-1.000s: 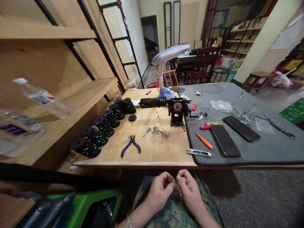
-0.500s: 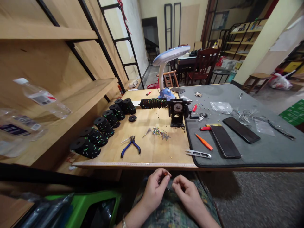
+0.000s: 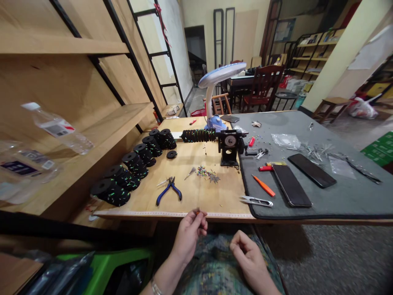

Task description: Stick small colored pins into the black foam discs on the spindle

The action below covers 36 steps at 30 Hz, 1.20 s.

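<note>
My left hand is at the table's front edge, thumb and fingers pinched together. A tiny orange-red bit shows at its fingertips, too small to name. Lower and to the right, my right hand hangs above my lap, fingers curled and thumb pressed in; whatever it may hold is hidden. Beyond the left hand lie a pile of coloured beads with small grey metal pieces beside it. Blue-handled pliers rest open to the left. Farther back stands a black hand-cranked winder carrying a wound black roll.
Several black foam spools line the left side. On the grey mat are thread snips, an orange cutter-like tool, two phones and a plastic bag. A desk lamp rises behind the winder.
My left hand has moved up and left to the table edge, away from my right hand. The right hand has shifted slightly right and down. The gap between them is wider.
</note>
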Each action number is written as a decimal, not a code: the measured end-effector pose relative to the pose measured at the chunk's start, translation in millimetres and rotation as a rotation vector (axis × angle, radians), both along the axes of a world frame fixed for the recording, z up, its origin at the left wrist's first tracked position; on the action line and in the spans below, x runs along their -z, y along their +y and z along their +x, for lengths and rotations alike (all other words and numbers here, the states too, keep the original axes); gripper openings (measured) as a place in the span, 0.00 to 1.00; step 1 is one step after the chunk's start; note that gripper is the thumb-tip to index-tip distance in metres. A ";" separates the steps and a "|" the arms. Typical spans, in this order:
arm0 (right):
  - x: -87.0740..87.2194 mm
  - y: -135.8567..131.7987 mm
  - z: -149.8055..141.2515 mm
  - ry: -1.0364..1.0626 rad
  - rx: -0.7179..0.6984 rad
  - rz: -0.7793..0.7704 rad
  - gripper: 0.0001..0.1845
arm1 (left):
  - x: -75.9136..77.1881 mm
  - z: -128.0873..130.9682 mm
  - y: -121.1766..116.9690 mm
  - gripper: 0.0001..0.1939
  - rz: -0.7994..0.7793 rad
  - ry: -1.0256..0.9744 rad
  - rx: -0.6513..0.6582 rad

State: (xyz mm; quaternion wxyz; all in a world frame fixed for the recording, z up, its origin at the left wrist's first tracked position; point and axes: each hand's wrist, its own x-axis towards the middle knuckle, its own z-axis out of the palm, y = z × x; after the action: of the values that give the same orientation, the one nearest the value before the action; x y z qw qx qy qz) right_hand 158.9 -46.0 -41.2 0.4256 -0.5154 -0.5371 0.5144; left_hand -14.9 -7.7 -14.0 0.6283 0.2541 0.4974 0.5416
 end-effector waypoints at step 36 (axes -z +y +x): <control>-36.1 21.9 -12.8 0.415 -0.166 -0.189 0.21 | -14.1 14.7 -17.2 0.09 0.467 0.787 0.316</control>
State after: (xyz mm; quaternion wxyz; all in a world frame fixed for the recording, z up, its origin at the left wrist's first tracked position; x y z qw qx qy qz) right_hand 146.0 -24.1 -5.1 0.4330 -0.3902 -0.4284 0.6904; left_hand -0.2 -24.9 0.1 0.3931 0.6465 0.5176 0.3995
